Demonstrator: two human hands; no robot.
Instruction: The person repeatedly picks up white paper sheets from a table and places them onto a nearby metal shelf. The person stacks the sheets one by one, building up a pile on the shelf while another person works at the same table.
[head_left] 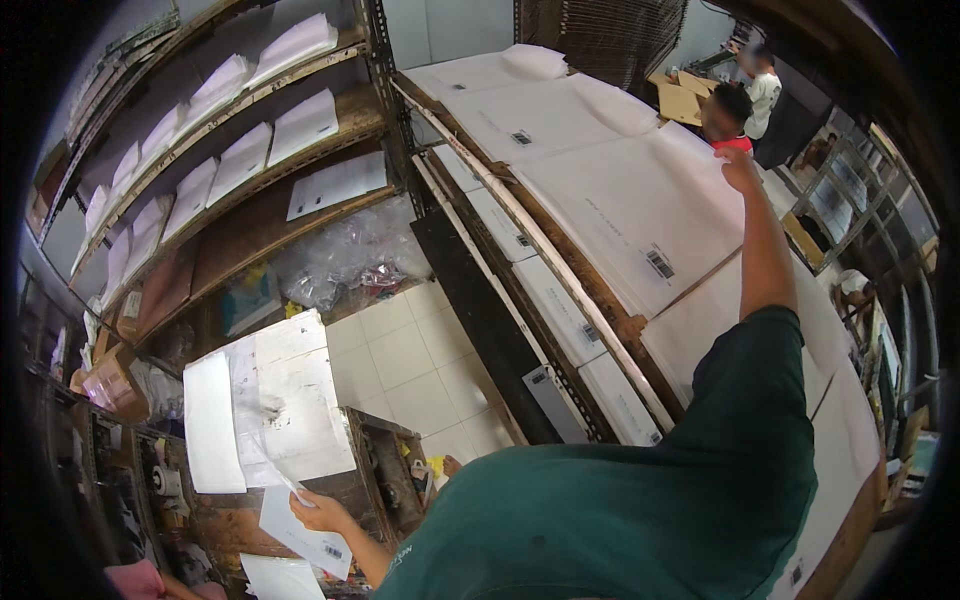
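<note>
At the lower left, my left hand (322,512) is closed on the edge of a thin, see-through white sheet that rises toward the work table. Beside and beneath those fingers lies a white sheet with a barcode (300,535). My right arm stretches far up to the right. My right hand (738,172) is closed at the far edge of a large pile of white printed sheets (640,215) on the rack's top shelf; its fingertips pinch the edge there. Whether the sheets are paper or plastic film, I cannot tell.
A white board (300,400) on the low table carries a stack of blank white sheets (212,425). Shelves (270,160) at upper left hold more sheet piles. A pink sleeve (137,578) shows at lower left. Two people (765,90) are at upper right. Tiled floor (405,350) lies between.
</note>
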